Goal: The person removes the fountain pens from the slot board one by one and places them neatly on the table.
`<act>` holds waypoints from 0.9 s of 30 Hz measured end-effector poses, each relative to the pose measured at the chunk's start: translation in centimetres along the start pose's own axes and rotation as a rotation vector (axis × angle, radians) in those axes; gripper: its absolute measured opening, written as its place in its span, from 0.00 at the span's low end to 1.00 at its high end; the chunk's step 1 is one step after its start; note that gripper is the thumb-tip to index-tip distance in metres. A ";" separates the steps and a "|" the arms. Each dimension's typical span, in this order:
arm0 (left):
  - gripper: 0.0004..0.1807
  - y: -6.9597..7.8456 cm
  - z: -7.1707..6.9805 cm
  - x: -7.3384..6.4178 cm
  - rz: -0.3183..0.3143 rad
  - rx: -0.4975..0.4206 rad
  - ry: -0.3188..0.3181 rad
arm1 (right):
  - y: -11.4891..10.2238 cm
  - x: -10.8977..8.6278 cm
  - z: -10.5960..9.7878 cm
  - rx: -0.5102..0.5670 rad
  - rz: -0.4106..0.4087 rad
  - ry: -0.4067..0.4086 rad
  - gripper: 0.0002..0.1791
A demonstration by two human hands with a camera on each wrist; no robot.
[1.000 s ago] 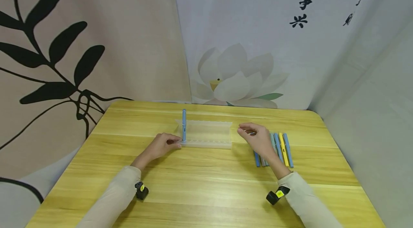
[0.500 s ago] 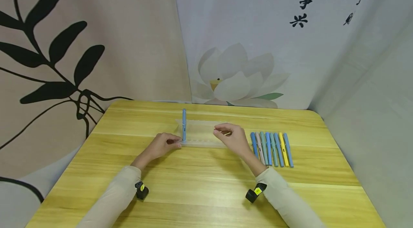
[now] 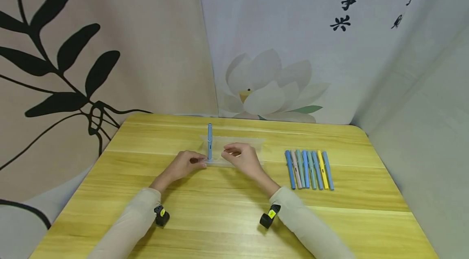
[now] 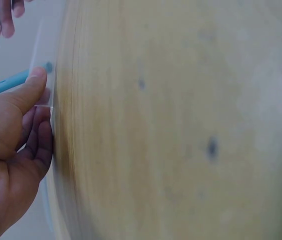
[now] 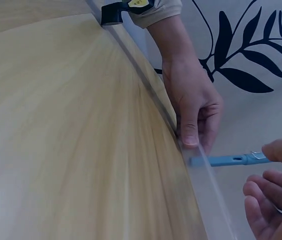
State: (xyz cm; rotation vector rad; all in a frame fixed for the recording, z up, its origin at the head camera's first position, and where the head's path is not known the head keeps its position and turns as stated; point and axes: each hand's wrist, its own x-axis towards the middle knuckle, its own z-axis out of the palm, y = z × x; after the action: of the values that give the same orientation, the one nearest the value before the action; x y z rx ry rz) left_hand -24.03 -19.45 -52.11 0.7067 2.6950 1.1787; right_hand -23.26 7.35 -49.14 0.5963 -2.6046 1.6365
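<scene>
A clear plastic pen rack [image 3: 256, 145] lies near the far middle of the table. One blue pen [image 3: 209, 141] stands upright in its left end, also visible as a blue pen [image 5: 225, 160] in the right wrist view. My left hand [image 3: 188, 164] pinches the rack's left corner, and the left wrist view shows that hand's thumb [image 4: 33, 85] on the clear edge beside the pen. My right hand [image 3: 243, 160] hovers over the rack, right of the pen. Its fingers are loosely bent and hold nothing; the fingers [image 5: 270, 195] show apart from the thumb.
On the right of the wooden table [image 3: 220, 218] several pens lie side by side, among them a yellow pen [image 3: 323, 166] and a greyish-pink pen [image 3: 296, 169]. Printed curtains [image 3: 271, 39] hang behind the table's far edge.
My right hand has moved left from above the row of pens to the rack, near the standing pen. The left hand has stayed at the rack's corner.
</scene>
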 end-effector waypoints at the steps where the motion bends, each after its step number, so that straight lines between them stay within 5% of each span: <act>1: 0.16 0.0 0.0 0.0 -0.002 0.001 0.000 | 0.0 0.2 0.3 0.000 0.008 -0.005 0.18; 27: 0.17 0.2 -0.1 0.0 -0.006 -0.004 -0.005 | 0.2 3.7 4.5 0.014 0.089 0.013 0.14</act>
State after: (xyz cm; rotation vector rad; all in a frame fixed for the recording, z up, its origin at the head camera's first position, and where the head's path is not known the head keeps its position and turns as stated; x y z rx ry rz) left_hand -24.01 -19.39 -51.85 0.6999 2.6875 1.1792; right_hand -25.89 2.36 -50.59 0.4751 -2.6497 1.6774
